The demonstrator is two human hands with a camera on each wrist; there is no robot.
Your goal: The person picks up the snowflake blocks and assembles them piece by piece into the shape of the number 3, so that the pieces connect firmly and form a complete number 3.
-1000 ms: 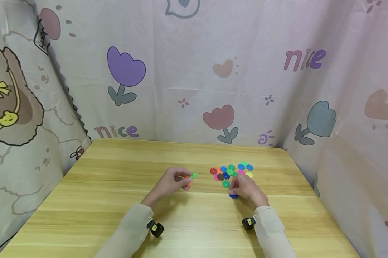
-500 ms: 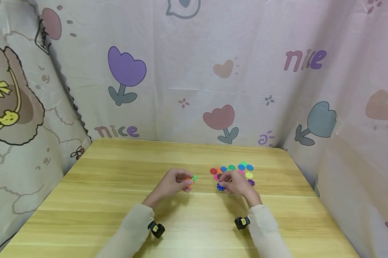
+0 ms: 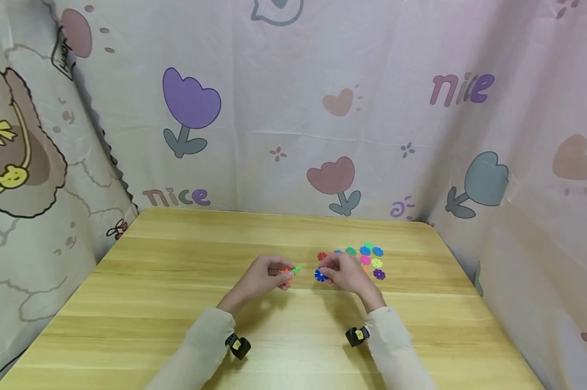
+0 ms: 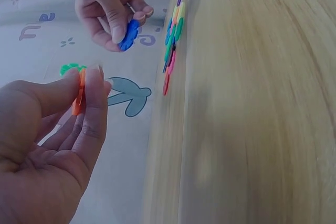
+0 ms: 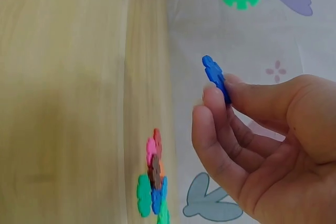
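Head view: the right hand (image 3: 346, 275) has slid left and a bit away from the body since a second ago, carrying the dark blue notched flower-shaped disc (image 3: 320, 275), which now sits well closer to the left hand (image 3: 263, 277). That left hand has barely budged, thumb and fingers closed on an orange notched disc (image 3: 286, 270) with a bright green notched disc (image 3: 297, 269) poking out toward the right hand. The purple flower-shaped disc (image 3: 379, 274) shows clear now; the right hand was covering it a second back. The downside is that this hand now blocks part of the loose bunch, leaving stuff like the small red disc (image 3: 322, 256), hot pink disc (image 3: 365, 260) and yellow disc (image 3: 377, 262) visible around it. All of those lie on the pale wood-grain table (image 3: 142, 303), with a printed fabric curtain (image 3: 274, 81) behind.

Left wrist view: the orange disc is pinched between thumb and fingers, and the blue one is up in the other hand, apart from it. Loose discs show almost edge-on here.

Right wrist view: thumb and fingertips pinch the blue disc, other fingers curled. A brown disc (image 5: 155, 171) lies in the bunch. The left hand's mostly cut off up top; can't tell how green and orange join.
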